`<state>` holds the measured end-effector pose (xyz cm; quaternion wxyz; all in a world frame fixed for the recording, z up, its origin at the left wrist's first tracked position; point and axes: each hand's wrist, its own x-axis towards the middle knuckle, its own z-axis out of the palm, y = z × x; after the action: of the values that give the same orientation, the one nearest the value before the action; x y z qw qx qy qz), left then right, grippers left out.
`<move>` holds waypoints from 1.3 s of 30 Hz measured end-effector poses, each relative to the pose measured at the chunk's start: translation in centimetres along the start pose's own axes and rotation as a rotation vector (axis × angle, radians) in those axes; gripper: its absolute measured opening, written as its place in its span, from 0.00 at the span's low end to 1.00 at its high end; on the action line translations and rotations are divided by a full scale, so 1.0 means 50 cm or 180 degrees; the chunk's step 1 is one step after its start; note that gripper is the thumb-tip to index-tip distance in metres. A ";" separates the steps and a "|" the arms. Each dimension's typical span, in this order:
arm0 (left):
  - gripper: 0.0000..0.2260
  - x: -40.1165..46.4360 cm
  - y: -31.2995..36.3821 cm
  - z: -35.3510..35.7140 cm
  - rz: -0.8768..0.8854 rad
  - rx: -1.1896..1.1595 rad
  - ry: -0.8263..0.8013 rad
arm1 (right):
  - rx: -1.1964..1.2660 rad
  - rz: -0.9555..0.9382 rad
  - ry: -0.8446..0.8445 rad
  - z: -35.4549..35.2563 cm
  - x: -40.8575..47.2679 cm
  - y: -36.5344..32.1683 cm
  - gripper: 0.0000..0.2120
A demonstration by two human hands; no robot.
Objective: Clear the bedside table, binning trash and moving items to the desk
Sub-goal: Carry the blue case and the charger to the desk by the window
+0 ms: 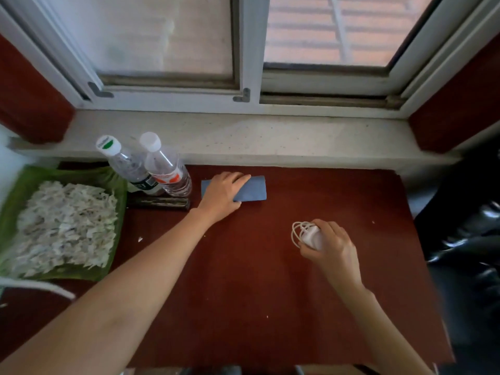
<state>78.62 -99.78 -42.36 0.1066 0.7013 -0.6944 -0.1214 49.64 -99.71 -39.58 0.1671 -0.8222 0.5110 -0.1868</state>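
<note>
Both hands are at work on the dark red, smooth wooden table under the window. The left hand lies palm-down over a flat, matte blue rectangular object near the table's back edge, fingers curled at its far side; whether it grips or only rests I cannot tell. The right hand is closed around a glossy white charger block with its coiled white cable, right of centre. By my reading the task is midway: these items appear to be arriving on the desk. Two clear plastic bottles with white caps stand at the back-left corner beside a green tray of shredded white paper.
</note>
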 end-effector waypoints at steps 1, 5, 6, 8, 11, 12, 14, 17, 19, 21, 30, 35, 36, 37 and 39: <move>0.31 0.007 -0.008 0.003 -0.0004 0.0018 -0.0018 | -0.0003 0.0035 -0.0009 0.004 -0.004 -0.004 0.25; 0.31 0.025 -0.038 0.007 0.0008 0.0167 -0.0178 | 0.0013 0.0116 -0.0087 0.023 -0.012 -0.024 0.24; 0.30 0.028 -0.045 0.007 0.0023 0.0206 -0.0220 | -0.0009 0.0119 -0.0090 0.027 -0.013 -0.029 0.24; 0.30 0.029 -0.059 0.009 0.0041 0.0240 -0.0297 | -0.0018 0.0148 -0.0108 0.034 -0.012 -0.038 0.24; 0.30 0.029 -0.072 0.013 0.0010 0.0249 -0.0411 | -0.0025 0.0161 -0.0134 0.043 -0.009 -0.048 0.24; 0.30 0.030 -0.074 0.015 0.0007 0.0235 -0.0433 | -0.0036 0.0165 -0.0134 0.046 -0.007 -0.051 0.24; 0.31 0.031 -0.077 0.016 0.0022 0.0205 -0.0451 | -0.0048 0.0189 -0.0138 0.050 -0.004 -0.056 0.24; 0.30 0.033 -0.078 0.016 0.0007 0.0164 -0.0478 | -0.0031 0.0214 -0.0144 0.057 0.000 -0.061 0.24; 0.30 0.033 -0.077 0.014 -0.0011 0.0132 -0.0485 | -0.0038 0.0232 -0.0169 0.063 0.004 -0.064 0.24; 0.29 0.029 -0.075 0.012 -0.0012 0.0118 -0.0427 | -0.0046 0.0255 -0.0209 0.069 0.010 -0.067 0.25; 0.20 -0.070 -0.013 0.007 0.0008 0.0198 0.0619 | -0.0082 0.0355 -0.0359 0.106 0.116 -0.087 0.24; 0.19 -0.125 0.010 -0.002 -0.0160 0.0322 0.0859 | -0.0067 0.0446 -0.0459 0.158 0.182 -0.091 0.24; 0.19 -0.133 0.012 -0.004 -0.0212 0.0334 0.0886 | -0.0066 0.0467 -0.0470 0.167 0.194 -0.091 0.24; 0.19 -0.141 0.013 -0.005 -0.0259 0.0347 0.0911 | -0.0071 0.0485 -0.0488 0.175 0.206 -0.091 0.24; 0.18 -0.155 0.013 -0.005 -0.0331 0.0353 0.0963 | -0.0111 0.0513 -0.0552 0.187 0.227 -0.090 0.24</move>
<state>78.04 -92.04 -41.74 0.1647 0.7513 -0.6388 0.0187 62.21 -107.26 -44.11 0.2107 -0.7944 0.5622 -0.0920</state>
